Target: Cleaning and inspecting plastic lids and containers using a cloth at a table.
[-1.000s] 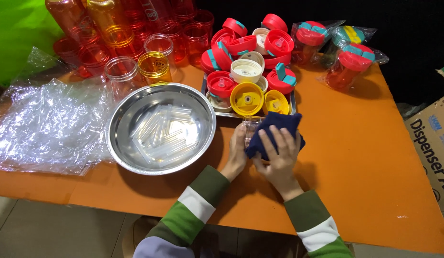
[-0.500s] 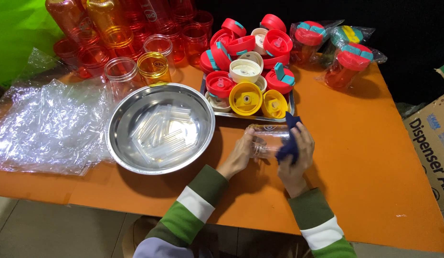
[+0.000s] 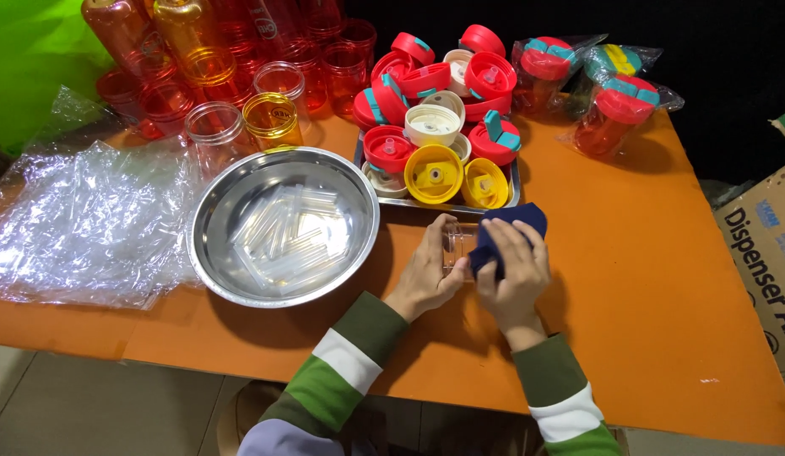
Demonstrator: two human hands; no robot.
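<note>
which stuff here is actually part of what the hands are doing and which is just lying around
In hand:
- left hand holding a clear plastic piece
- right hand pressing a dark blue cloth on it

Lying about:
- steel bowl of clear pieces
- tray of lids
- coloured jars
- plastic wrap
- cardboard box

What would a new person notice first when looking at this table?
Probably the heap of red and yellow bottle lids on a tray at the back, bright against the orange table. In front of it, the left hand holds a small clear plastic piece while the right hand presses a dark blue cloth on it. To the left sits a shiny steel bowl of clear pieces.
</note>
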